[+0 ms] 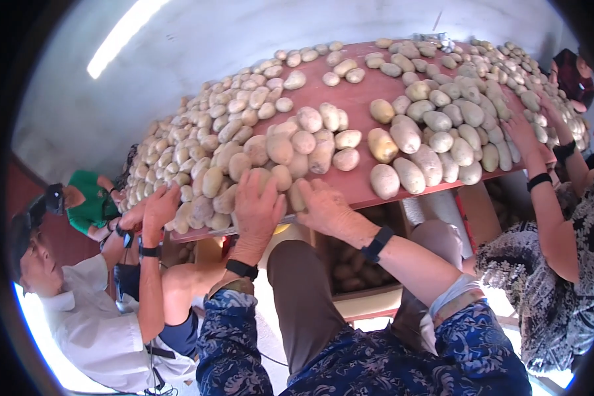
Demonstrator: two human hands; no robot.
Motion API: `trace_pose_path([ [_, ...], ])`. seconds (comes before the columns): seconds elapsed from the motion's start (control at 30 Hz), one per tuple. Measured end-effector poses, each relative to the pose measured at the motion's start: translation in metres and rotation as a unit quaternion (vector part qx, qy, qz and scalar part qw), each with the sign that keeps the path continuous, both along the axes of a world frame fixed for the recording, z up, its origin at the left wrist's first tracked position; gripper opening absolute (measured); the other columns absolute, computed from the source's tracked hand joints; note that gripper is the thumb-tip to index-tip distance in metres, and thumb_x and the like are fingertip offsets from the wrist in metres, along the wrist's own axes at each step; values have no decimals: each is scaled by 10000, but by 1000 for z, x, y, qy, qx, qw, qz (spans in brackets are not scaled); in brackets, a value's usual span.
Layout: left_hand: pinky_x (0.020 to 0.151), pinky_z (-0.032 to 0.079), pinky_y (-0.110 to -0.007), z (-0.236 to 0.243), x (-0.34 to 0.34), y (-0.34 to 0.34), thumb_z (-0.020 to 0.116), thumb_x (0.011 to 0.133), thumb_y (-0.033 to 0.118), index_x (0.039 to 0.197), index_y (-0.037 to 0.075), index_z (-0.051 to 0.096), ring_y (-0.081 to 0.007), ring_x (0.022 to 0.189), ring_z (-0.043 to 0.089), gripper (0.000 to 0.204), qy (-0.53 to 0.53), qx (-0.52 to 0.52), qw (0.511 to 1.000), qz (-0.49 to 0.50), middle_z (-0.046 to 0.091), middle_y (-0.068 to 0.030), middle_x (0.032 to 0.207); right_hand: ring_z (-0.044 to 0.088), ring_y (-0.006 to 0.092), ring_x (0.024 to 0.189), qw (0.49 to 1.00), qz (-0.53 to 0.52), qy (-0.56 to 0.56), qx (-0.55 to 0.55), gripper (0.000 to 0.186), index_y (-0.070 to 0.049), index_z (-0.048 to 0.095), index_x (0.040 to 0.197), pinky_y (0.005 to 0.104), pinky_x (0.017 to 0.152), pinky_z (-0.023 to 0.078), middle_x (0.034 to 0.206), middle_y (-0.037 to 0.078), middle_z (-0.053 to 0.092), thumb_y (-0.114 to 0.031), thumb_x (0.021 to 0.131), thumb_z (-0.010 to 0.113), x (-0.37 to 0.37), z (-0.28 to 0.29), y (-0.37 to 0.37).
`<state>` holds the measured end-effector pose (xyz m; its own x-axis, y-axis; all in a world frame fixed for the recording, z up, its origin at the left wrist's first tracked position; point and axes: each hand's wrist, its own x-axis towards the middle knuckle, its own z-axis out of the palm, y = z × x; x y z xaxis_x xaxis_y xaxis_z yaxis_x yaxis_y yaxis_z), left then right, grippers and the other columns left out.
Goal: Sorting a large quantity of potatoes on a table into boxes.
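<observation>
Pale potatoes (280,148) lie piled along the red tabletop (340,92), grouped in several clusters. At the near edge of the middle pile, my left hand (256,208) rests with fingers apart, their tips touching potatoes. Just to its right, my right hand (323,208) has its thumb and fingers around an oblong potato (297,196) at the table edge. A group of larger potatoes (409,175) sits to the right of my hands, some of them yellower.
People sit close on both sides: one in a white shirt (92,317), another in green (86,201), one in a patterned top (554,277) reaching into potatoes, another (571,79) at far right. Under the table are boxes of potatoes (350,267). A pale wall (204,39) stands behind.
</observation>
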<state>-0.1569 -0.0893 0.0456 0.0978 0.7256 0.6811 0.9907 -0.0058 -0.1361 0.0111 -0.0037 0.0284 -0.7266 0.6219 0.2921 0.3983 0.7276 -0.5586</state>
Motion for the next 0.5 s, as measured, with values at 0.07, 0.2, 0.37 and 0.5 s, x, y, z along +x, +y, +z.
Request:
trace_pose_path([
  [0.07, 1005, 443, -514, -2, -2, 1, 774, 741, 180, 1164, 77, 639, -443, 1245, 483, 455, 0, 4, 1000, -10, 506, -208, 1307, 579, 402, 1032, 1000, -1, 9, 9, 556, -18, 470, 1151, 486, 886, 493, 1051, 226, 564, -232, 720, 749, -2, -8, -1],
  [0.2, 1003, 445, -533, -2, -8, -6, 766, 749, 188, 1162, 84, 639, -456, 1245, 479, 445, 4, 9, 1000, -3, 501, -214, 1315, 583, 409, 1038, 999, 21, 7, -26, 599, -4, 468, 1195, 491, 902, 486, 1087, 243, 569, -223, 719, 759, -5, -1, -2],
  [0.37, 1020, 436, -538, -5, -4, -2, 760, 752, 162, 1165, 70, 635, -464, 1264, 467, 441, -16, 7, 1000, 0, 496, -214, 1336, 607, 431, 1015, 998, -5, 7, -65, 689, -22, 437, 1323, 502, 870, 509, 1057, 261, 587, -268, 754, 737, 9, -2, 13],
  [0.5, 1025, 436, -529, -4, -3, -2, 759, 752, 145, 1155, 57, 639, -461, 1273, 462, 429, -17, 13, 1000, -3, 493, -210, 1349, 603, 421, 1047, 994, 5, -11, -109, 640, -61, 465, 1332, 488, 906, 499, 1104, 249, 594, -279, 776, 694, 26, 7, 27],
])
